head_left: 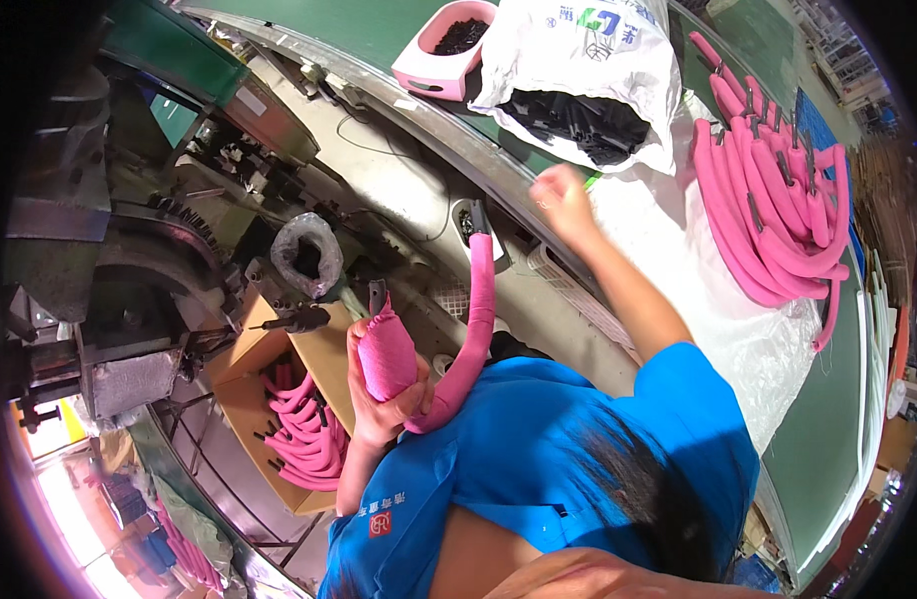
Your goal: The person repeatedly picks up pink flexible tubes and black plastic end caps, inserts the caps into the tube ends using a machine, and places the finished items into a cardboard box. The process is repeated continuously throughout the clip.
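My left hand (386,399) is wrapped round a curved pink padded tube (466,349), close to my body. Dark end pieces stick out of the tube at both ends. Its near end points up out of my fist, and the other arm of the curve rises to the right of it. Over the edge of the green table, my right hand (563,200) has its fingers curled in; whatever they may hold is hidden. Just beyond it stands a white sack (593,60), its mouth showing black plastic pieces (583,122).
A pink scoop-like bin (433,62) of small black parts stands left of the sack. More padded tubes (768,210) are piled on the table (828,479) at right. A cardboard box (241,399) of similar tubes sits at lower left, beside a dark machine (129,290).
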Available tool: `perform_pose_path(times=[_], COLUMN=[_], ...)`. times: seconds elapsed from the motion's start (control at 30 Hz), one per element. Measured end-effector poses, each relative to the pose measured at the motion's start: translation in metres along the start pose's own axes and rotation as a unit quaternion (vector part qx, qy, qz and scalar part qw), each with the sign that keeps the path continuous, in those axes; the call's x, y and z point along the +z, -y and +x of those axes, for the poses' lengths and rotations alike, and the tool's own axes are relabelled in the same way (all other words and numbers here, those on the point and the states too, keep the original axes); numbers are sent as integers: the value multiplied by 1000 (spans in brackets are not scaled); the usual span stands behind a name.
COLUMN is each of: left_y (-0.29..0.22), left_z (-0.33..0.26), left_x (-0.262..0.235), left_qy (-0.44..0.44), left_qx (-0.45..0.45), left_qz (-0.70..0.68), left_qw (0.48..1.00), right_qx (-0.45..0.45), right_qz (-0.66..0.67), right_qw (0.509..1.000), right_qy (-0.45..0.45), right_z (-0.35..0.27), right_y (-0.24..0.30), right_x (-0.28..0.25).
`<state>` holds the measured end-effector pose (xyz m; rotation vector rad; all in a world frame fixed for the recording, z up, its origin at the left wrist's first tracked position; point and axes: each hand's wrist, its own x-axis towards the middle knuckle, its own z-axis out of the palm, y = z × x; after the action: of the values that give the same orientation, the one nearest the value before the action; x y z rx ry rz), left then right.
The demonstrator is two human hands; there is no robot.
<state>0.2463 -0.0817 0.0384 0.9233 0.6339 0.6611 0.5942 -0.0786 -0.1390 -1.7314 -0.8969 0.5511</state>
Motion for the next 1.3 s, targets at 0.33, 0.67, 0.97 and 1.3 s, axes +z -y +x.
perform_pose_path(times=[0.33, 0.67, 0.97, 1.3], left_y=[9, -6, -5, -20], left_z=[1, -18, -45, -66], left_x=[1, -6, -22, -23], left_qy=[-17, 14, 12, 43], left_qx=[17, 31, 84, 99], left_qz=[109, 144, 162, 309], left_qw=[994, 989, 983, 945], right_qx=[46, 32, 115, 96], right_qz=[-523, -503, 316, 447], right_qw=[851, 863, 924, 782], right_qy=[-33, -9, 182, 424], right_z=[164, 169, 52, -88], right_y=[-42, -47, 82, 236], right_x=[-56, -82, -36, 57])
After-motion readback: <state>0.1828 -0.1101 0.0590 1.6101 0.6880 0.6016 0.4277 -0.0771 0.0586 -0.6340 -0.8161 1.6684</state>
